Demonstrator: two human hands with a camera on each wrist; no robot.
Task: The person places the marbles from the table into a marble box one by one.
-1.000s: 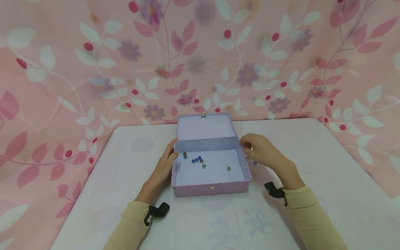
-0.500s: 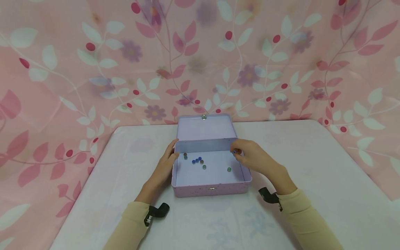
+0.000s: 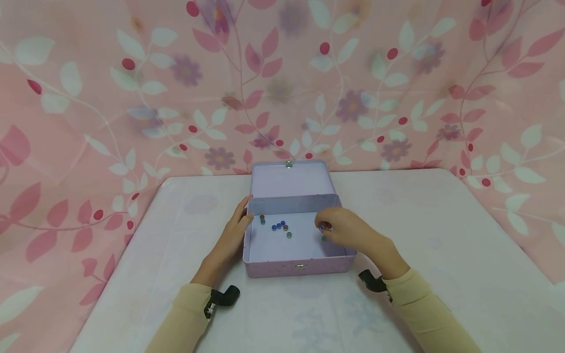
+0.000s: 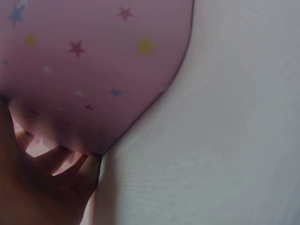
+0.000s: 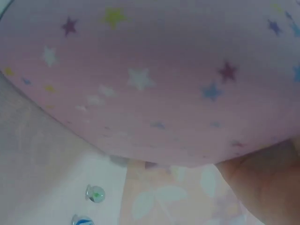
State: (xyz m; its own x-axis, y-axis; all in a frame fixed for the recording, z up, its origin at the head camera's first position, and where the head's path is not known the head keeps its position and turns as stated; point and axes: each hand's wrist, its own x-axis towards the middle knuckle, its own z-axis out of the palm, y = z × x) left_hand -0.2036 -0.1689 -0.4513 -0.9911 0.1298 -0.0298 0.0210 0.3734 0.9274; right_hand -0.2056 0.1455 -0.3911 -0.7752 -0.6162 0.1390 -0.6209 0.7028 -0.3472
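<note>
An open lilac tin box (image 3: 300, 267), its outside printed with stars, stands on the table. Several blue, green and brown glass marbles (image 3: 278, 226) lie scattered on its floor. My left hand (image 3: 229, 238) holds the box's left wall, thumb near the rim; in the left wrist view its fingers (image 4: 61, 159) lie along the outer side. Inside the right part of the box, my right hand (image 3: 353, 229) pinches a blue marble (image 3: 322, 227); something brownish beside it is unclear. Just below that hand a green marble (image 3: 324, 239) is partly covered.
The hinged lid (image 3: 291, 179) leans back behind the box. On the table outside its right wall lie a green-centred clear marble (image 5: 95, 193) and a blue-swirled marble (image 5: 83, 221). A pink floral cloth (image 3: 282, 88) hangs behind the white-covered table (image 3: 198, 206).
My right hand has moved left from outside the box's right wall, over the rim and down inside, carrying the blue marble. The left hand has stayed on the box.
</note>
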